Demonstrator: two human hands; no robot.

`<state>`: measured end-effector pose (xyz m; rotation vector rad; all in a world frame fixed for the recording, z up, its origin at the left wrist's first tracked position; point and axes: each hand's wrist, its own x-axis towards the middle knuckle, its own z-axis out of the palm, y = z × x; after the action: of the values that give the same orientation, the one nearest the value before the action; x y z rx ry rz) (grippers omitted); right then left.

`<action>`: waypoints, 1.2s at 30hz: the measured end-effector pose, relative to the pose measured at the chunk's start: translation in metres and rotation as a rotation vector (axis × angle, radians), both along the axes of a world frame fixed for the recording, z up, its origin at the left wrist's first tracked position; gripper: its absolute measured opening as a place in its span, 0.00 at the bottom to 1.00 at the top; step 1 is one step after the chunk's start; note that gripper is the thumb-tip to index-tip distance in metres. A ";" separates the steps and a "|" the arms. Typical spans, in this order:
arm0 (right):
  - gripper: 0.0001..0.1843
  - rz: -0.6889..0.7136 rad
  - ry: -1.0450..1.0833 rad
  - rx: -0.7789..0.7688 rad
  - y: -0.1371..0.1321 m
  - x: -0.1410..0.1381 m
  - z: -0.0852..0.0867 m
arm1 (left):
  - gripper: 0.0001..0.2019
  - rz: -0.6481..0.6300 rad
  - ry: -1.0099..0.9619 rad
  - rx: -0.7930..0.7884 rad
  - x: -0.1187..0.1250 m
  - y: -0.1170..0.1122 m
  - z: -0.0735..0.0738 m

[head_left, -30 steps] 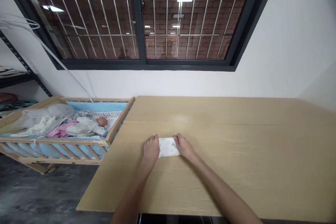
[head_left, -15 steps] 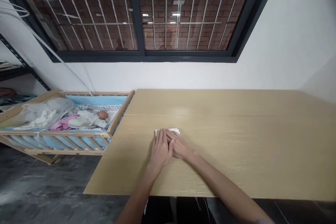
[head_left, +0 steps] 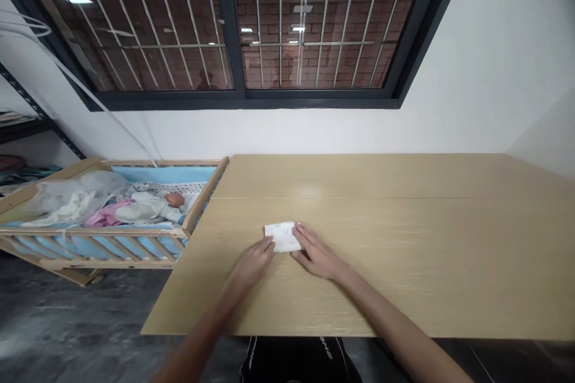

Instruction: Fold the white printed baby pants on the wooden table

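In the head view, a small folded white cloth (head_left: 283,237) with faint print is lying flat on a light wooden table (head_left: 404,245). The left hand (head_left: 251,263) is open, and its fingertips are touching the left edge of the cloth. The right hand (head_left: 317,254) is also open and is placed flat against the right edge; the cloth is not gripped. Beyond the table's left edge, a baby doll (head_left: 153,209) is laid inside a wooden crib (head_left: 112,231).
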<state>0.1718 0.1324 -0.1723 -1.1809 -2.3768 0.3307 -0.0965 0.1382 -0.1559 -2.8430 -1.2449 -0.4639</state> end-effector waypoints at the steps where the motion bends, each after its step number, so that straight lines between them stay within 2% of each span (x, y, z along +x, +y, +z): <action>1: 0.37 -0.005 0.008 0.008 -0.001 -0.003 0.000 | 0.17 -0.004 0.011 0.002 0.001 0.001 0.003; 6: 0.31 -0.127 0.133 0.109 0.003 -0.016 -0.007 | 0.15 0.077 0.011 0.027 0.022 -0.002 0.022; 8: 0.25 -0.164 0.222 0.129 0.007 -0.015 -0.003 | 0.15 0.123 -0.028 0.043 0.031 -0.007 0.033; 10: 0.17 -0.143 0.330 0.079 0.009 -0.009 0.009 | 0.15 0.173 -0.085 0.063 0.037 -0.014 0.046; 12: 0.11 -0.090 0.448 -0.030 0.011 0.001 0.027 | 0.15 0.236 -0.225 0.050 0.038 -0.022 0.057; 14: 0.15 -0.045 0.565 -0.138 0.016 0.010 0.046 | 0.13 0.311 -0.466 -0.050 0.038 -0.030 0.061; 16: 0.24 -0.036 0.648 -0.227 0.025 0.017 0.060 | 0.13 0.377 -0.682 -0.219 0.037 -0.035 0.059; 18: 0.30 -0.040 0.683 -0.325 0.041 0.020 0.065 | 0.15 0.435 -0.722 -0.353 0.039 -0.037 0.052; 20: 0.29 -0.024 0.655 -0.434 0.061 0.018 0.060 | 0.16 0.497 -0.574 -0.409 0.043 -0.037 0.044; 22: 0.27 0.004 0.572 -0.514 0.080 0.013 0.048 | 0.16 0.561 -0.383 -0.415 0.049 -0.036 0.038; 25: 0.24 0.002 0.456 -0.541 0.099 0.001 0.028 | 0.15 0.631 -0.216 -0.410 0.058 -0.034 0.033; 28: 0.21 -0.017 0.410 -0.500 0.104 -0.007 0.019 | 0.13 0.663 -0.140 -0.405 0.064 -0.032 0.033; 31: 0.21 -0.034 0.374 -0.428 0.093 -0.007 0.027 | 0.14 0.674 -0.090 -0.378 0.066 -0.039 0.036; 34: 0.27 -0.001 0.230 -0.192 0.066 -0.007 0.048 | 0.18 0.637 -0.082 -0.152 0.064 -0.057 0.031; 36: 0.30 0.122 0.077 -0.030 0.043 -0.010 0.062 | 0.22 0.545 -0.117 0.053 0.064 -0.072 0.019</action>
<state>0.1621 0.1753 -0.1101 -1.0198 -2.3894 0.4453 -0.0328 0.0662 -0.1365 -2.3117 -1.9002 -0.6252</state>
